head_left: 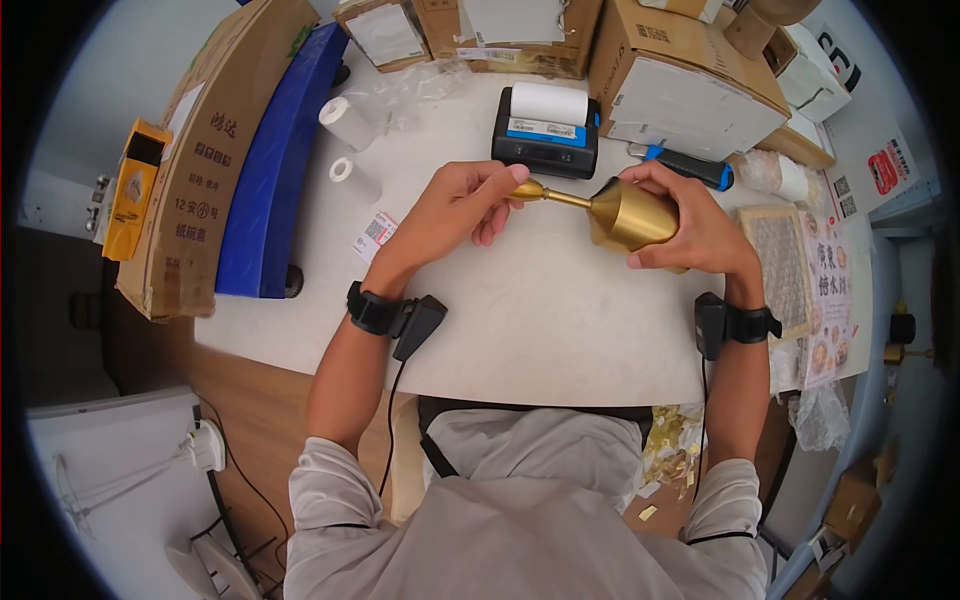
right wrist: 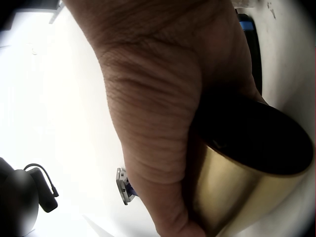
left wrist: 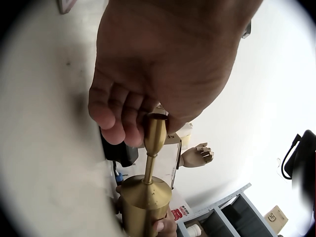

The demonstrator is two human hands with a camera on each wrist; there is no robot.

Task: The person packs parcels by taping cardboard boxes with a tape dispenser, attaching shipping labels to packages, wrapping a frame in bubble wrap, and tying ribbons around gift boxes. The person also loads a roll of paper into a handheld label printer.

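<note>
Head view, left grip (head_left: 455,205) and right grip (head_left: 702,222) holding one gold cup (head_left: 630,215), two standing rolls (head_left: 349,124)

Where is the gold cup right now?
In the head view, the gold cup is right of centre, just below the printer, its wide body in the right hand and narrow end in the left hand.

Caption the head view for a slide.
Gold piece: left hand holds its narrow end, right hand its wide end.
</note>
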